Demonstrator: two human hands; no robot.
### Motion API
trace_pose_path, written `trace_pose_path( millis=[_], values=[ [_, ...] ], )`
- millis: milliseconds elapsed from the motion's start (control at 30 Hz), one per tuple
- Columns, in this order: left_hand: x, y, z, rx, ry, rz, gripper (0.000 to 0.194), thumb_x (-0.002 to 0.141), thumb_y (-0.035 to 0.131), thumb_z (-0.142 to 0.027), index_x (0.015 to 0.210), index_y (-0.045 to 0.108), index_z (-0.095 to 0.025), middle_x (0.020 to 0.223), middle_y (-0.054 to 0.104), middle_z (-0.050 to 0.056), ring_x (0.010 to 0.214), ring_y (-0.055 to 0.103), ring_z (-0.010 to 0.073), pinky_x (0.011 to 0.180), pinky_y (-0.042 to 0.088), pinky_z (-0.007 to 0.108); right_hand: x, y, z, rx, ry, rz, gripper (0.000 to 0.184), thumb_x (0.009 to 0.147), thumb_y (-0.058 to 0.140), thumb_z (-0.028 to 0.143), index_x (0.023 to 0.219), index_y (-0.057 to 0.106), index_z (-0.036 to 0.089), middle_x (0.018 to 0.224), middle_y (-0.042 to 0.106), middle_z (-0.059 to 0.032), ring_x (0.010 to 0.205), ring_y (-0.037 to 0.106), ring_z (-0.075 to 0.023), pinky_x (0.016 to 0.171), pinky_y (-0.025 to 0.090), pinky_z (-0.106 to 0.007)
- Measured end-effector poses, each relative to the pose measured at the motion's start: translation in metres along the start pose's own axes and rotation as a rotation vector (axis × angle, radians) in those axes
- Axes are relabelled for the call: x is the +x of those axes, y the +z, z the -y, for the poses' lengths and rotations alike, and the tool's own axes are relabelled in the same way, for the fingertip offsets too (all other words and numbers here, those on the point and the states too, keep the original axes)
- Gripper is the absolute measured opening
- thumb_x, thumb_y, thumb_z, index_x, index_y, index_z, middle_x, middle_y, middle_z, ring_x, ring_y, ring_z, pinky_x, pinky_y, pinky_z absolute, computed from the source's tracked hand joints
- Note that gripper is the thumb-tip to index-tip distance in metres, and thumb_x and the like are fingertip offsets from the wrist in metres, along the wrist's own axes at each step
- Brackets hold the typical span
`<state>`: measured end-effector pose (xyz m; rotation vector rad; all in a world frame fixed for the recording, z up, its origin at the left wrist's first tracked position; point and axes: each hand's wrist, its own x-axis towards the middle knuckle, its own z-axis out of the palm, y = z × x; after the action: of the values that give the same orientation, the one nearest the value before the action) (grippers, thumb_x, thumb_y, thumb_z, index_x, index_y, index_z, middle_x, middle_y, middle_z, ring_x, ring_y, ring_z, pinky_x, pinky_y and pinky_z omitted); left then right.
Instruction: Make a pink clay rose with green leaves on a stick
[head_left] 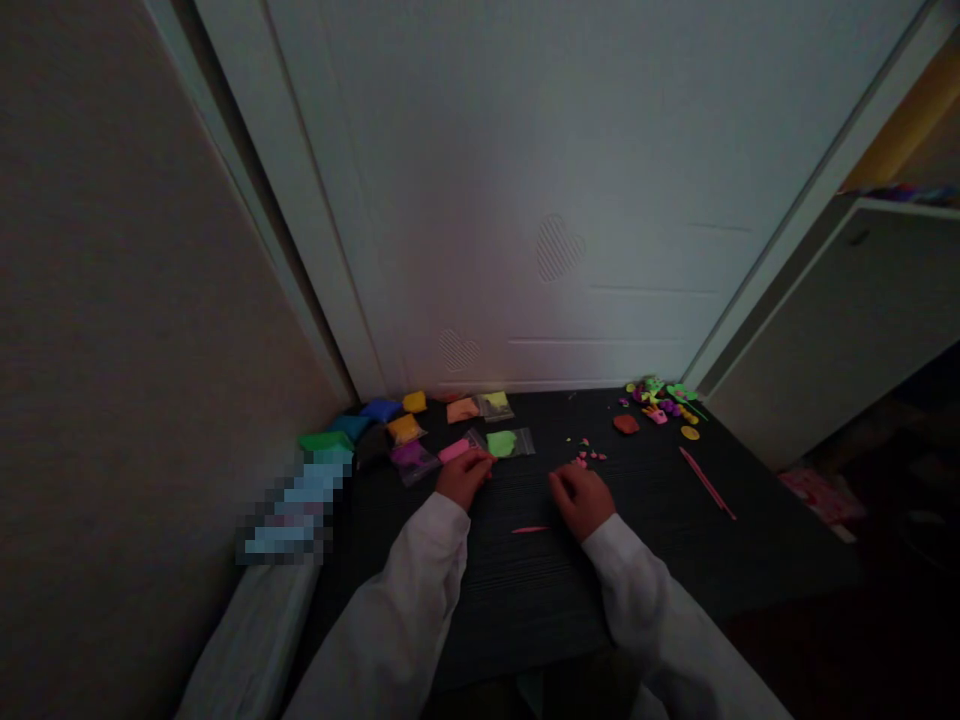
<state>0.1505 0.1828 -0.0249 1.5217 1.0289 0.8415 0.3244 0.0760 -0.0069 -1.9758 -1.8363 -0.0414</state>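
Observation:
My left hand point(463, 480) is closed, its fingers curled together at the near edge of a bag of pink clay point(454, 450). Whether it pinches anything is hidden. A bag of light green clay point(502, 444) lies just beyond those fingertips. My right hand point(585, 502) is closed too, thumb and fingers drawn together, and I cannot make out anything in them. Small pink clay bits point(581, 461) lie just past its knuckles. Between the hands and nearer to me, a thin pink modelling tool point(530, 529) rests on the dark table point(517, 600).
More clay bags, among them a purple one point(411, 456) and an orange one point(406, 429), crowd the left back. A red clay lump point(625, 425), colourful clay figures point(656, 400) and pink sticks point(706, 482) lie at right. A white panel point(480, 250) rises behind the table.

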Motion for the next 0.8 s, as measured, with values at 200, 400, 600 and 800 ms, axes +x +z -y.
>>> trace_pose_path(
  millis=[200,400,600,800],
  values=[
    [-0.012,0.001,-0.003,0.136,0.125,0.039,0.025,0.065,0.050,-0.037,0.075,0.060,-0.015,0.061,0.055,0.001,0.055,0.049,0.0100,0.054,0.040,0.024,-0.027,-0.001,0.008,0.117,-0.132,0.086,0.020,0.073,0.047,0.037,0.086,0.056,0.026,0.084,0.056,0.0007,0.082,0.048,-0.0126,0.073,0.029,-0.026],
    [-0.046,0.014,-0.004,0.497,0.452,0.123,0.024,0.058,0.059,-0.036,0.078,0.064,-0.022,0.084,0.059,0.005,0.086,0.048,0.0193,0.079,0.037,0.035,-0.031,0.008,0.009,0.154,-0.174,0.143,0.019,0.070,0.052,0.037,0.084,0.059,0.027,0.087,0.055,-0.0001,0.085,0.047,-0.0154,0.072,0.028,-0.030],
    [-0.053,0.020,0.004,0.773,0.534,0.139,0.024,0.065,0.052,-0.042,0.077,0.065,-0.026,0.092,0.059,0.005,0.092,0.046,0.0219,0.080,0.036,0.039,-0.028,0.011,0.008,0.172,-0.170,0.158,0.015,0.074,0.049,0.033,0.083,0.058,0.026,0.087,0.056,0.0002,0.087,0.048,-0.0143,0.072,0.030,-0.029],
    [-0.049,0.019,0.008,0.744,0.536,0.159,0.022,0.067,0.050,-0.040,0.075,0.065,-0.024,0.085,0.061,0.004,0.087,0.049,0.0200,0.080,0.037,0.037,-0.027,0.011,0.009,0.167,-0.153,0.148,0.018,0.075,0.047,0.036,0.087,0.057,0.027,0.088,0.057,0.0005,0.088,0.048,-0.0136,0.074,0.031,-0.028]
  ],
)
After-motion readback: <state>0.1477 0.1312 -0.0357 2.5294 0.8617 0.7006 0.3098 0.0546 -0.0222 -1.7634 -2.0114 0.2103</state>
